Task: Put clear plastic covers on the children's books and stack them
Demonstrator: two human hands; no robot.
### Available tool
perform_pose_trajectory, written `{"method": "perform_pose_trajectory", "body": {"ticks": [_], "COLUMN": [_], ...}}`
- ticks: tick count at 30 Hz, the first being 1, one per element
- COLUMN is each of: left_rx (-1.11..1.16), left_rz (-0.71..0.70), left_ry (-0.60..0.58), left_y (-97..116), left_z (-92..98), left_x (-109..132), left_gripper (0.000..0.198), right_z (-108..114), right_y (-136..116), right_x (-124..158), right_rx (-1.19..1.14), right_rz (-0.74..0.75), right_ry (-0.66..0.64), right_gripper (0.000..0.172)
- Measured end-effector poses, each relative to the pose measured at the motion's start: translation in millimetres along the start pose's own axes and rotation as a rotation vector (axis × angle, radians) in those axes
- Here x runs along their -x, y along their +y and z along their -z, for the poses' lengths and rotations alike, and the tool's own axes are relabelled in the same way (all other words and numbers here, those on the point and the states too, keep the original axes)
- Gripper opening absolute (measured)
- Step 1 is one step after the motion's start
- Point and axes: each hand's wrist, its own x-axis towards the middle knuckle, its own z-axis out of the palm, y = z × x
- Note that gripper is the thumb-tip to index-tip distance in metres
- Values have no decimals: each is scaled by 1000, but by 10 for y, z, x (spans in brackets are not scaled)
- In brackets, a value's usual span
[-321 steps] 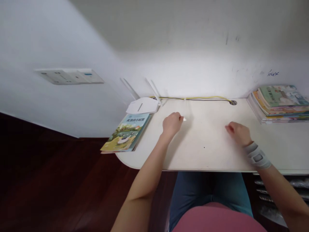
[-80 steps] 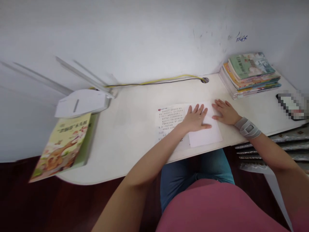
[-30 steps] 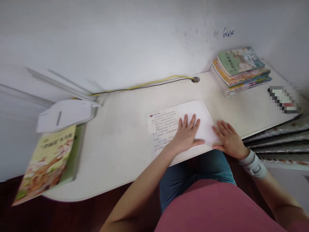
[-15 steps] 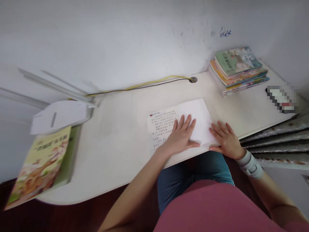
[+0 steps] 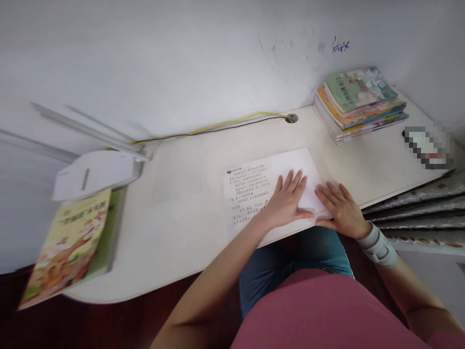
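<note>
A sheet of paper [image 5: 250, 186] lies flat near the front edge of the white desk [image 5: 170, 213]. Rows of printed characters and a small red mark fill its left part; its right part is blank. My left hand [image 5: 288, 198] rests palm down across the sheet with the fingers spread, its forearm covering some of the print. At the sheet's right edge my right hand [image 5: 341, 211] lies flat, fingers apart, the fingertips touching the edge. A grey band [image 5: 378, 246] wraps my right wrist.
Stacked books [image 5: 363, 104] stand at the back right, beside a pixelated dark-rimmed object [image 5: 428, 148]. On the left, books [image 5: 69, 242] lie by a white router [image 5: 94, 172] with antennas. Yellow and black cables [image 5: 218, 125] run along the wall into a desk hole [image 5: 291, 118].
My left hand has slid to the right over the sheet, uncovering more print. My right hand stays at the right edge. The view has shifted slightly.
</note>
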Motion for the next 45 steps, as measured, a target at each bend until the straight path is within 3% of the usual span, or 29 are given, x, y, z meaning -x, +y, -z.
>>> {"method": "perform_pose_trajectory", "body": {"ticks": [5, 10, 18, 31, 37, 45], "left_rx": [-8, -86, -89, -79, -44, 3], "left_rz": [71, 69, 40, 39, 31, 27], "left_ry": [28, 39, 58, 7, 21, -1], "left_y": [-51, -61, -43, -14, -23, 55], "left_z": [80, 16, -12, -8, -11, 49], "left_x": [317, 513, 422, 306, 299, 185], "left_gripper": [114, 91, 77, 79, 78, 78], "right_z": [-28, -28, -3, 13, 47, 40], "right_y": [46, 85, 66, 38, -14, 42], "right_x": [57, 58, 35, 31, -4, 7], "right_rx": [-6, 0, 30, 52, 12, 2], "right_rz": [-225, -265, -245, -261, -110, -65], "right_ry": [124, 111, 82, 92, 48, 34], "right_gripper": [83, 73, 60, 54, 52, 57]}}
